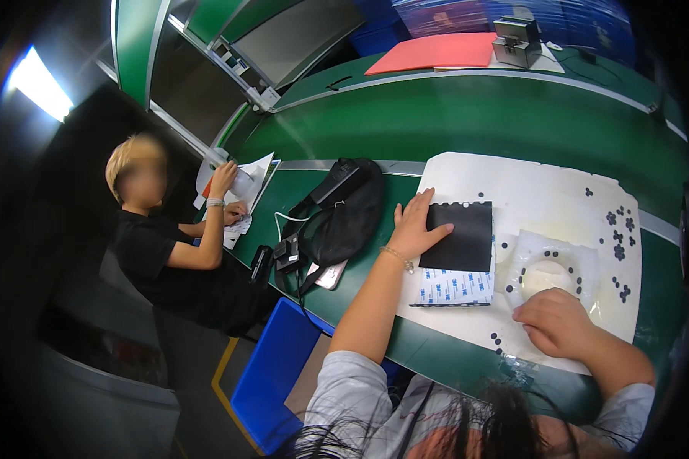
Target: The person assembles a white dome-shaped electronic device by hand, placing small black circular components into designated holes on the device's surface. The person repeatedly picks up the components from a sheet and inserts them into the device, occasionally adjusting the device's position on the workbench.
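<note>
My left hand (pixel 417 226) lies flat with its fingers spread, thumb resting on the left part of a black sheet (pixel 467 241) with a notched top edge. Under that sheet, a white backing sheet with blue print (pixel 458 291) sticks out toward me. My right hand (pixel 555 321) is curled with its fingertips together at the near edge of a round, pale, translucent piece (pixel 547 277). Several small black dots sit on that piece. Whatever the right fingers pinch, if anything, is hidden.
A large white board (pixel 528 183) covers this part of the green table, with clusters of black dots (pixel 618 251) at its right. Left of it lie a black bag (pixel 352 214) and a phone (pixel 329 275). A co-worker (pixel 176 222) handles papers further left. A blue chair (pixel 275 375) stands below.
</note>
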{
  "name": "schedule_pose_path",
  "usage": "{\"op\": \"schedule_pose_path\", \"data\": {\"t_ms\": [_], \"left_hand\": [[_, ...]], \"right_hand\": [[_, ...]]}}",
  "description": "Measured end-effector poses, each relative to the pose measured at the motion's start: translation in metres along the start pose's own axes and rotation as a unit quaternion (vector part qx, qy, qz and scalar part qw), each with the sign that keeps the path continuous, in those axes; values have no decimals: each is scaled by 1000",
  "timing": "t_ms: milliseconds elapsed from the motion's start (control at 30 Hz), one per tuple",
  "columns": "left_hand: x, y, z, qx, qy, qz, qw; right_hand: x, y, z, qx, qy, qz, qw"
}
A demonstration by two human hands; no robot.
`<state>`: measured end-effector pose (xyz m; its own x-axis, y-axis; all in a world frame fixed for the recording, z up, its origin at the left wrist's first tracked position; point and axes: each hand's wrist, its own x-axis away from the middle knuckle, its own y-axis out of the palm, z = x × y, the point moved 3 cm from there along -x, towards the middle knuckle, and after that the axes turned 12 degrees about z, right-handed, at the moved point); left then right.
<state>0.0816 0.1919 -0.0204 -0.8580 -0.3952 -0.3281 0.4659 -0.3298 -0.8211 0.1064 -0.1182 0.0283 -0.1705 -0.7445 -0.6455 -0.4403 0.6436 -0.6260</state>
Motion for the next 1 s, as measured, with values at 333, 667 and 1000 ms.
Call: {"op": "schedule_pose_path", "data": {"t_ms": [333,667,1000], "left_hand": [[-1,4,-6,-11,31,17,999],[-1,2,-4,-5,17,-3,1000],[-1,0,1,-5,7,-7,1000]], "right_hand": [[6,-2,6,10,-8,-41,999],[6,-1,5,6,-2,-42,999],[5,0,5,19,-3,-47,999]]}}
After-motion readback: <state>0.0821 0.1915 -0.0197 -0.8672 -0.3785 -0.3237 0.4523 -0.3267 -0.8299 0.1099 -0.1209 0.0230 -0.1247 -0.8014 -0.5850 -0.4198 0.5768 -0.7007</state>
